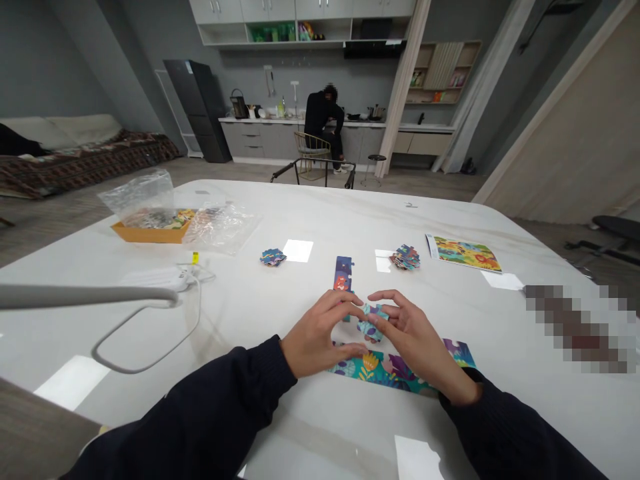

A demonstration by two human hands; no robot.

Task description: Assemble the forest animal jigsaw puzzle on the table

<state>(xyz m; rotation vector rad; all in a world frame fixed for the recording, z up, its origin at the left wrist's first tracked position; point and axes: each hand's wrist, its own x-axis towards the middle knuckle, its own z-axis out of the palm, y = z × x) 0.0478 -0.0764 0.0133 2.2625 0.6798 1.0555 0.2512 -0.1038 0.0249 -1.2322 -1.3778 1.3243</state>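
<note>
Teal and blue jigsaw pieces (373, 322) sit in a small clump just above the leafy jigsaw strip (383, 369), between the person's two hands over the white marble counter (525, 373). The right hand (413, 340) makes a pinching grip, thumb and fingertips closed on the clump. The left hand (317, 337) curves in from the other side, its fingers (347, 302) at the clump's edge, though whether that grip presses on it is hard to tell from here. Held this way, the clump sits right over the strip, seemingly so the edges can be compared. Beyond the strip, a narrow column of joined pieces (343, 273) runs away from it, with one loose pile of pieces (273, 257) to the column's left and another (405, 257) to its right, apparently kept within easy reach. Further out past the strip's right end, a printed picture sheet (467, 253) lies face up, placed where a glance can find it
</note>
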